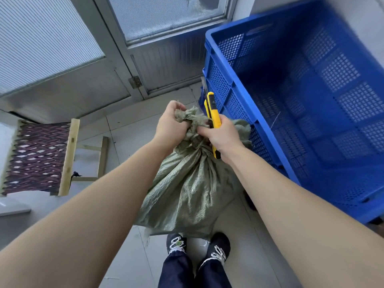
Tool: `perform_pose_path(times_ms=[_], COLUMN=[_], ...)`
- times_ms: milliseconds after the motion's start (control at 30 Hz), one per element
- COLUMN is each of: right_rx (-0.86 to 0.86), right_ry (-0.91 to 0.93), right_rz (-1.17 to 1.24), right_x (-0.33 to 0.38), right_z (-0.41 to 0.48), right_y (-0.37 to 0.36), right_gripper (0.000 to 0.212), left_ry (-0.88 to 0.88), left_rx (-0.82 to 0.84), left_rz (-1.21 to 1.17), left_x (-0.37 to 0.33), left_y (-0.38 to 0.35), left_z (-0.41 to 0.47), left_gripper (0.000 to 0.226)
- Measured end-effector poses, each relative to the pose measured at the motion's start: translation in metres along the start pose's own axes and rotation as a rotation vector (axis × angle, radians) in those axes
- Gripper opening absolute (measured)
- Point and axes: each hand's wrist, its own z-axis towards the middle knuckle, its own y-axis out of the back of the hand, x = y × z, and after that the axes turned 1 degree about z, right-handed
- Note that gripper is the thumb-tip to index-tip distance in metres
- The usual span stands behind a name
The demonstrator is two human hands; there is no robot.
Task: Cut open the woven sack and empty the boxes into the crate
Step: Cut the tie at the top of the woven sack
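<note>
A green woven sack (pixel 187 190) stands on the floor in front of my feet, its neck gathered and tied. My left hand (pixel 170 125) grips the bunched top of the sack. My right hand (pixel 222 136) holds a yellow utility knife (pixel 213 113) upright against the sack's neck, its fingers also touching the bunched fabric. The knife's blade tip points up and away, beside the crate wall. A large blue perforated crate (pixel 220 80) stands right of the sack, with no boxes visible inside. The sack's contents are hidden.
A small wooden stool with a woven seat (pixel 39 154) stands to the left on the tiled floor. A metal-framed door with frosted glass (pixel 166 15) closes off the space ahead. My shoes (pixel 197 244) are just behind the sack.
</note>
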Motion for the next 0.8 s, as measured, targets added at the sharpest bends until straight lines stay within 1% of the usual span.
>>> perform_pose_path(times_ms=[67, 167, 200, 233, 267, 333, 400, 467, 500, 567, 700, 733, 767, 800], right_rx=[-0.036, -0.086, -0.089, -0.094, -0.100, -0.128, -0.125, -0.121, -0.120, -0.119, -0.099, -0.101, -0.101, -0.104], right_ry=[-0.048, -0.172, -0.202, -0.228, -0.255, -0.318, -0.369, -0.406, -0.420, -0.438, -0.409, -0.375, -0.332, -0.280], right_rz=[0.032, 0.158, 0.205, 0.264, 0.319, 0.368, 0.396, 0.396, 0.383, 0.384, 0.397, 0.378, 0.353, 0.311], right_x=[0.000, -0.002, -0.003, -0.004, -0.003, -0.005, -0.007, -0.009, -0.010, -0.011, -0.013, -0.013, -0.013, -0.013], right_z=[0.004, 0.014, 0.016, 0.020, 0.020, 0.024, 0.027, 0.029, 0.029, 0.030, 0.028, 0.025, 0.023, 0.019], right_y=[-0.001, -0.003, -0.004, -0.004, -0.003, -0.001, 0.001, 0.003, 0.005, 0.009, 0.015, 0.016, 0.018, 0.020], right_gripper=[0.020, 0.016, 0.017, 0.017, 0.016, 0.017, 0.026, 0.035, 0.036, 0.037, 0.029, 0.021, 0.013, 0.009], left_ry=[-0.181, -0.624, -0.766, -0.878, -0.946, -0.973, -0.946, -0.896, -0.882, -0.880, -0.961, -0.948, -0.902, -0.827], left_rx=[-0.048, -0.177, -0.176, -0.128, -0.058, 0.095, 0.237, 0.356, 0.386, 0.399, 0.357, 0.365, 0.374, 0.372], left_rz=[0.179, 0.631, 0.758, 0.850, 0.916, 0.992, 1.037, 1.037, 1.025, 0.996, 0.940, 0.925, 0.907, 0.885], left_x=[-0.002, -0.002, -0.002, 0.002, 0.003, 0.007, 0.010, 0.010, 0.010, 0.007, 0.007, 0.007, 0.007, 0.006], left_y=[-0.001, -0.001, -0.001, 0.000, 0.001, 0.005, 0.008, 0.010, 0.010, 0.009, 0.002, 0.002, 0.002, 0.003], left_z=[-0.006, -0.016, -0.020, -0.021, -0.024, -0.025, -0.023, -0.018, -0.014, -0.009, 0.001, 0.002, 0.002, 0.002], left_gripper=[0.027, 0.040, 0.041, 0.041, 0.041, 0.041, 0.045, 0.055, 0.060, 0.064, 0.038, 0.034, 0.030, 0.029])
